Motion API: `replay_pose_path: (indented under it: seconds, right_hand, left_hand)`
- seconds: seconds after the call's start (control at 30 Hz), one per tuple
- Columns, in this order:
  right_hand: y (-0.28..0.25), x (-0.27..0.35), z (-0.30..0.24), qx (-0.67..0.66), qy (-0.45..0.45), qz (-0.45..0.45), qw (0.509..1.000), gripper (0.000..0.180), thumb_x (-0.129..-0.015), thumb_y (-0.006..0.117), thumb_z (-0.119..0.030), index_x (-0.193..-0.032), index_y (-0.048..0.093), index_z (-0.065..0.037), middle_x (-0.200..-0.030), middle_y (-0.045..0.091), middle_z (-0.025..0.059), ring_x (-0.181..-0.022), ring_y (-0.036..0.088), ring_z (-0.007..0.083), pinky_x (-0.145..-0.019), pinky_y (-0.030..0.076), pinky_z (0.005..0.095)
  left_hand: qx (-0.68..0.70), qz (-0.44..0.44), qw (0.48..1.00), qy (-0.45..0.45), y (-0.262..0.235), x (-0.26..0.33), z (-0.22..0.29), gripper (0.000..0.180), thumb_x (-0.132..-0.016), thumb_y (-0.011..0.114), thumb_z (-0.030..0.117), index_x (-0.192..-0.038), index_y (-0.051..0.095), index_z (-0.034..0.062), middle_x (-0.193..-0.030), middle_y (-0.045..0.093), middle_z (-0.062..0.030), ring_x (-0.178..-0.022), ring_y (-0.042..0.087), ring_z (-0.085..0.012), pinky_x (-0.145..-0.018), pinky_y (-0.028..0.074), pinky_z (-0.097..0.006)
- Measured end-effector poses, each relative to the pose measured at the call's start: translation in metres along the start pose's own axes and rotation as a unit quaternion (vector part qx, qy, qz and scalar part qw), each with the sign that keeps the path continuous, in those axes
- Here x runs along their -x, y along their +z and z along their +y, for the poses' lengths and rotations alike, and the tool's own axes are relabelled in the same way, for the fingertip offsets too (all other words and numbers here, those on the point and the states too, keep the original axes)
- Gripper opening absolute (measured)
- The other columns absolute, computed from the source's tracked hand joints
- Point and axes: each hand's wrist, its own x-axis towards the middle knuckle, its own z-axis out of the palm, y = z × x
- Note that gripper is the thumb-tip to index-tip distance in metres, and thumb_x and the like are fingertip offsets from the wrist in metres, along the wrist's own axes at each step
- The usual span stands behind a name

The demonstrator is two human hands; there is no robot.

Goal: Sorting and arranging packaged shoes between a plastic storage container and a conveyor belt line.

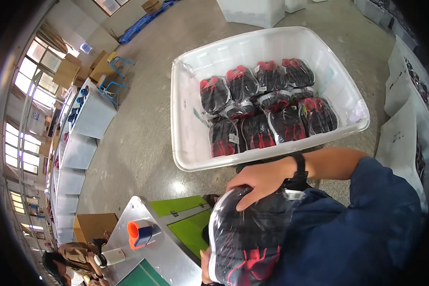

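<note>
Hands are both working one clear plastic bag of black-and-red gloves, which is sitting low in the head view, pressed against the person's dark blue top, just above a metal worktable. Right hand, w/ a black wristwatch on that arm, is lying palm-down over the bag's top end, fingers curling over the plastic and pressing it; grip is partly closed, not a full fist. Left hand is showing only as a sliver at the bag's lower left edge, touching it; how far it is closed, cannot tell. Beyond the hands, a large white plastic bin is standing on the concrete floor, holding approx. a dozen similar bagged glove packs in overlapping rows, well apart from the held bag. An orange-and-blue tape roll is resting on the worktable's left part, next to green panels. Another person is sitting at lower left, near a cardboard box.
</note>
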Motion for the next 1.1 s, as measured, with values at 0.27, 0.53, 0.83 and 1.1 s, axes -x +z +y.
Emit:
replay_pose_path:
  seconds: [0.27,0.53,0.83,1.1]
  right_hand:
    - [-0.092,0.095,-0.010,0.128,0.142,0.374,0.908,0.038,-0.097,0.073,-0.036,-0.101,0.068,0.001,-0.077,0.062,0.0043,-0.070,0.061,0.0115,-0.062,0.047,0.0317]
    - [-0.136,0.192,0.089,-0.003,0.122,0.653,0.748,0.038,-0.101,0.068,-0.037,-0.109,0.063,0.000,-0.072,0.062,0.0034,-0.058,0.058,0.0070,-0.048,0.046,0.0256]
    - [-0.093,0.307,0.177,0.117,0.476,0.469,0.735,0.029,-0.097,0.069,-0.030,-0.092,0.072,-0.002,-0.075,0.070,0.0059,-0.052,0.061,0.0148,-0.050,0.049,0.0288]
    - [-0.095,0.165,0.158,0.243,0.260,0.430,0.830,0.031,-0.093,0.075,-0.025,-0.104,0.072,0.004,-0.081,0.071,0.0099,-0.075,0.068,0.0170,-0.070,0.054,0.0337]
  left_hand:
    - [0.166,0.136,0.972,0.096,-0.044,-0.026,-0.015,0.053,-0.106,0.047,0.052,-0.140,0.060,0.0130,-0.118,0.071,-0.0100,-0.110,0.065,-0.0249,-0.096,0.054,-0.044]
    - [0.263,0.118,0.950,0.117,-0.079,-0.014,-0.050,0.045,-0.109,0.049,0.040,-0.134,0.064,0.0058,-0.122,0.072,-0.0114,-0.112,0.067,-0.0281,-0.102,0.051,-0.046]
    - [0.243,0.174,0.947,0.113,-0.075,-0.013,-0.071,0.043,-0.108,0.052,0.039,-0.130,0.066,0.0047,-0.118,0.072,-0.0116,-0.109,0.066,-0.0281,-0.100,0.051,-0.045]
    - [0.178,0.247,0.944,0.125,-0.070,-0.023,-0.069,0.043,-0.106,0.054,0.041,-0.133,0.062,0.0078,-0.112,0.068,-0.0077,-0.099,0.065,-0.0231,-0.089,0.053,-0.039]
